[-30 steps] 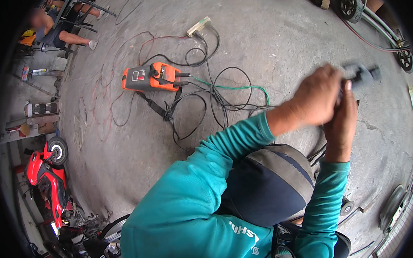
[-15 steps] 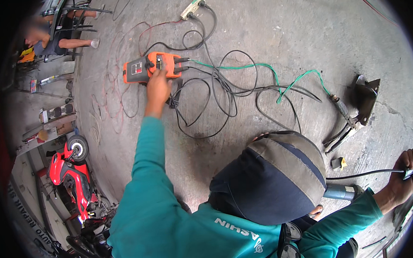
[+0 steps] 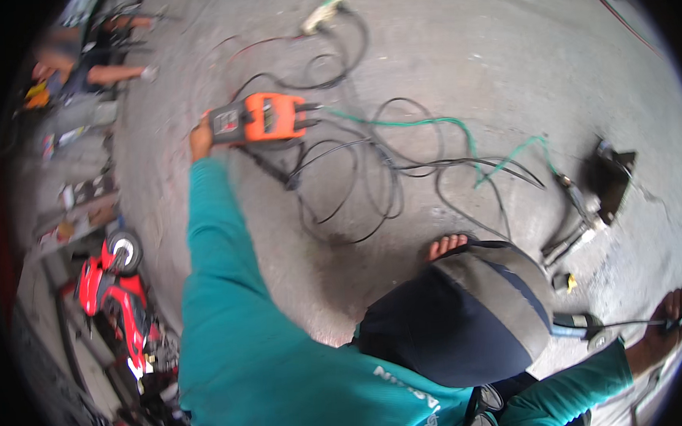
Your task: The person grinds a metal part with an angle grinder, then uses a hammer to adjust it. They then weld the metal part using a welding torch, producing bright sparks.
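Note:
An orange and grey welding machine (image 3: 274, 117) lies on the concrete floor at the upper left. My left hand (image 3: 200, 137) is at its grey left end, touching it; blur and the casing hide how the fingers are set. Two leads leave the machine's right end. A green cable (image 3: 428, 121) runs to a clamp (image 3: 576, 196) beside a dark metal piece (image 3: 614, 182). At the far right, my right hand (image 3: 668, 320) is closed around the end of a black cable (image 3: 612, 325); what sits on that end is too blurred to name.
Loops of black cable (image 3: 392, 165) lie between the machine and my bent knee (image 3: 467, 314). A power strip (image 3: 325, 14) is at the top. A blue tool (image 3: 574, 326) lies beside my knee. A red motorcycle (image 3: 116, 291) stands left; another person (image 3: 76, 65) sits upper left.
My left hand has moved from the top of the welding machine, by its knob, to its left end. The view has shifted slightly; my right hand keeps its hold.

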Available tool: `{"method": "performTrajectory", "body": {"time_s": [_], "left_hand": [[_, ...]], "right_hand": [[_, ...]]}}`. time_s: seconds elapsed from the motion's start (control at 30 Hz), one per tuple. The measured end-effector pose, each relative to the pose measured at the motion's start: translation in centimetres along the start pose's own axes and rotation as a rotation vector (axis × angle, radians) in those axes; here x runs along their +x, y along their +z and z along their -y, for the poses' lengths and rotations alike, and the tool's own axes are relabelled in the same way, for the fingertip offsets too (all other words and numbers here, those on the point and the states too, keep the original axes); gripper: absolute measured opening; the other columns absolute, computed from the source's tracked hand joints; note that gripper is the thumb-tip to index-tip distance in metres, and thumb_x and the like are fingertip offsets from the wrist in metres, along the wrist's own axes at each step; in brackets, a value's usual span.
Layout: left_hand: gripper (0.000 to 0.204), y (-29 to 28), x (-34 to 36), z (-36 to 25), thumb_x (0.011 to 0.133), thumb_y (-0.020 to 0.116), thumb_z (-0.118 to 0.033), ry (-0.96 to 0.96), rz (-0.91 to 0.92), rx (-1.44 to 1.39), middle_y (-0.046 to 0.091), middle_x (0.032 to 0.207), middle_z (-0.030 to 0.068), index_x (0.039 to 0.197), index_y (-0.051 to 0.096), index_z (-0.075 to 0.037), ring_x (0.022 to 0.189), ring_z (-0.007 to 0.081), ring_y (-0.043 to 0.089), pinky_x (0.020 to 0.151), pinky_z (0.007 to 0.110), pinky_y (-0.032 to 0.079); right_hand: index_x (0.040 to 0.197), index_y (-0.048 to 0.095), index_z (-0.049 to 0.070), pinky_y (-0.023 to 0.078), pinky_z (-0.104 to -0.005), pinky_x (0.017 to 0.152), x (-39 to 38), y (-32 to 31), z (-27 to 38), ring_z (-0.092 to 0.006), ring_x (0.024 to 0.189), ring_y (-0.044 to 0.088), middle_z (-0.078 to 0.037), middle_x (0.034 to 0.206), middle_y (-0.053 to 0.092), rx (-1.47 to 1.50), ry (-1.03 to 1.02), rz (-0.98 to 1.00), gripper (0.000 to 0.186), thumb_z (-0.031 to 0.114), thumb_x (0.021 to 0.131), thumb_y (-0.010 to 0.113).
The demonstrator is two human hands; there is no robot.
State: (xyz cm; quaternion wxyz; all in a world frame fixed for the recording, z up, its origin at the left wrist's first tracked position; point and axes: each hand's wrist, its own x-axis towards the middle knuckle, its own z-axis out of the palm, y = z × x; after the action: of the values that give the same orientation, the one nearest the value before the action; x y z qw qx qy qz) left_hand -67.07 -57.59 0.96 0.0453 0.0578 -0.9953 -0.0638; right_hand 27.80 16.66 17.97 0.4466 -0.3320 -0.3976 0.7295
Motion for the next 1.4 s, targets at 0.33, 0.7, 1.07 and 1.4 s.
{"method": "performTrajectory", "body": {"time_s": [0.33,0.7,1.07,1.4], "left_hand": [[0.099,1.9,0.4,1.8,0.079,0.064,-0.084,-0.224,0.06,-0.366,0.075,0.109,0.0226,0.106,0.075,0.011,0.095,0.0355,0.074,0.086,0.046,0.057],[0.116,-1.1,-1.4,-1.9,0.079,0.041,-0.096,-0.235,-0.088,0.119,0.071,0.117,0.029,0.112,0.073,0.011,0.107,0.0436,0.069,0.095,0.05,0.054],[0.114,-0.8,0.4,-0.4,0.076,0.049,-0.094,-0.306,-0.186,0.061,0.071,0.117,0.0303,0.11,0.073,0.012,0.105,0.0436,0.07,0.092,0.05,0.056],[0.113,0.0,1.6,-0.2,0.074,0.055,-0.094,-0.249,-0.169,0.062,0.073,0.113,0.0288,0.107,0.073,0.013,0.101,0.0418,0.072,0.09,0.049,0.056]], "right_hand": [[0.133,0.056,-0.005,0.044,-0.0242,0.053,-5.4,16.3,-1.7,-0.0103,0.062,0.046,-0.005,0.083,0.053,-0.012,-0.14,-0.285,0.041,0.026,0.106,0.057],[0.143,0.041,-0.015,0.049,-0.0295,0.058,-6.2,15.3,1.3,-0.0133,0.064,0.051,-0.013,0.096,0.057,-0.284,-0.199,-0.255,0.052,0.026,0.111,0.046],[0.139,0.057,-0.002,0.044,-0.0198,0.06,-8.9,13.9,4.8,-0.005,0.067,0.051,-0.002,0.094,0.062,-0.755,-0.131,-0.191,0.038,0.013,0.105,0.057],[0.146,0.042,-0.01,0.044,-0.0206,0.049,-13.1,11.3,5.0,-0.0048,0.054,0.045,-0.007,0.09,0.059,-0.742,-0.097,-0.427,0.049,0.025,0.112,0.046]]}}
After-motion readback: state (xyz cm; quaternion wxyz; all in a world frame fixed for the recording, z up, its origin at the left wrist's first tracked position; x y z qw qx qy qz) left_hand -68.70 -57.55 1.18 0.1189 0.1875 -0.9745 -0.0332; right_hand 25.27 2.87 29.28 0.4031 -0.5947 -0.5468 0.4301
